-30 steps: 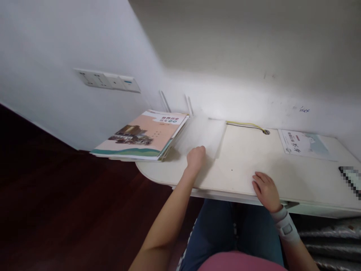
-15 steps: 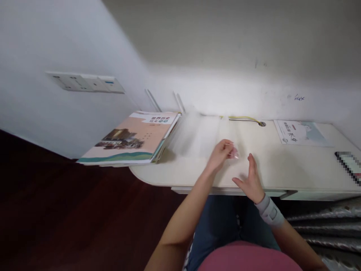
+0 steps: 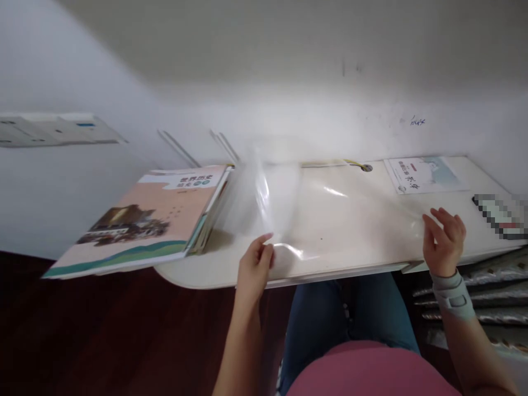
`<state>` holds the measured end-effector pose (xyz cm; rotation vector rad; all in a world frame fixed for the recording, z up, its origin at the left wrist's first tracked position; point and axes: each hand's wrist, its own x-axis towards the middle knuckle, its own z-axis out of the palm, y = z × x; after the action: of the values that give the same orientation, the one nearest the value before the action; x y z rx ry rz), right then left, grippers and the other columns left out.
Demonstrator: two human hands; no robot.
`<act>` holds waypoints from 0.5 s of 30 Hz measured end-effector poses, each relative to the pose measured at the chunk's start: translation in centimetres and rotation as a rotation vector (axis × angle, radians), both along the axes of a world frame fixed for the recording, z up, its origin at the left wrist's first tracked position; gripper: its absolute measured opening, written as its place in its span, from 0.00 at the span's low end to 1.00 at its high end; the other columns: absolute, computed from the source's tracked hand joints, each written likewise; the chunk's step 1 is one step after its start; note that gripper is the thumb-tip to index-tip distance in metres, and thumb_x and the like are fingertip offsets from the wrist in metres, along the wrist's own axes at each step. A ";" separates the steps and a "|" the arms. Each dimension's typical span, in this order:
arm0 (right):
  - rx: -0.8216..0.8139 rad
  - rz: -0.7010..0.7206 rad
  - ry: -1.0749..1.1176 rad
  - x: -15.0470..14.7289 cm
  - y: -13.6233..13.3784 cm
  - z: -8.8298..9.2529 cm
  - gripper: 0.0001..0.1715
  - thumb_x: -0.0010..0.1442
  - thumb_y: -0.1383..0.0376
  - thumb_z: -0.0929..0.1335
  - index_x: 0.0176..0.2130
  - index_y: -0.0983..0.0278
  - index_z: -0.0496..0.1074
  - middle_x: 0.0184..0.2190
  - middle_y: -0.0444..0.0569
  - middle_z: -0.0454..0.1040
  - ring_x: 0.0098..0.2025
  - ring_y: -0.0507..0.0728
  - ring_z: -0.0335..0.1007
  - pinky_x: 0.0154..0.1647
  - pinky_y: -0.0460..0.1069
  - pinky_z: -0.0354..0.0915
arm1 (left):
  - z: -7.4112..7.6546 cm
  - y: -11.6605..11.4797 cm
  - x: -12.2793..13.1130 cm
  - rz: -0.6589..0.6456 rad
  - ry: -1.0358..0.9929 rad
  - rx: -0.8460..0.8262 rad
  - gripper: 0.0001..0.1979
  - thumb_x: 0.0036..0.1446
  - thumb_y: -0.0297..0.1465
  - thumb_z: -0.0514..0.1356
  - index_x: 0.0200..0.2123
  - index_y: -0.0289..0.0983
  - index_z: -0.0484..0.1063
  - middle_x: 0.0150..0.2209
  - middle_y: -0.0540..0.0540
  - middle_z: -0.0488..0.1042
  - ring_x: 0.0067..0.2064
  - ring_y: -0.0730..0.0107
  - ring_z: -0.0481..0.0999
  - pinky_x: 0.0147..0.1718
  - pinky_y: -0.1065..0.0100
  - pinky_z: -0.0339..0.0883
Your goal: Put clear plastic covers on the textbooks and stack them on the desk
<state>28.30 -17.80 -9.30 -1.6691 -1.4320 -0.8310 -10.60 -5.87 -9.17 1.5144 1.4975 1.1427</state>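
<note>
The film [image 3: 330,214] was clear and without colour, with some white shiny streaks on it. The desk [image 3: 198,272] was cream. The textbook [image 3: 144,220] had a peach-pink cover, with a dark brown picture of a building and wavy green and teal bands along its lower edge. The booklet [image 3: 421,173] was white with pale blue. The wrist brace [image 3: 454,294] was grey, the jeans [image 3: 330,319] blue, the top [image 3: 363,374] pink, and the floor [image 3: 82,330] dark red-brown.
</note>
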 end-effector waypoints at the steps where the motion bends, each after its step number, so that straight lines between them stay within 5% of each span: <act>1: -0.048 0.020 -0.034 0.3 -0.6 -0.6 0.15 0.61 0.70 0.63 0.46 0.60 0.74 0.49 0.52 0.74 0.57 0.61 0.67 0.61 0.64 0.56 | -1.1 -0.1 -0.3 0.024 0.153 -0.014 0.21 0.54 0.37 0.54 0.48 0.33 0.70 0.21 0.54 0.66 0.23 0.72 0.66 0.27 0.70 0.62; 6: -0.184 0.026 -0.038 1.8 -2.8 -4.3 0.19 0.59 0.73 0.62 0.43 0.57 0.75 0.49 0.49 0.75 0.58 0.59 0.65 0.61 0.62 0.55 | -2.8 -0.7 -0.4 0.025 0.653 -0.038 0.25 0.58 0.35 0.49 0.57 0.33 0.65 0.28 0.46 0.75 0.29 0.65 0.74 0.31 0.67 0.63; 15: -0.467 0.014 0.031 3.9 -3.5 -7.5 0.21 0.59 0.73 0.60 0.46 0.64 0.76 0.51 0.56 0.74 0.58 0.64 0.64 0.55 0.62 0.64 | -2.5 -1.0 1.5 -0.036 0.935 0.037 0.22 0.60 0.31 0.48 0.55 0.34 0.68 0.41 0.39 0.77 0.41 0.57 0.77 0.36 0.63 0.68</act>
<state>32.22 -21.30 -16.83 -1.9978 -1.7045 -0.4792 -9.14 -6.89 -11.68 2.2451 2.0037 0.4091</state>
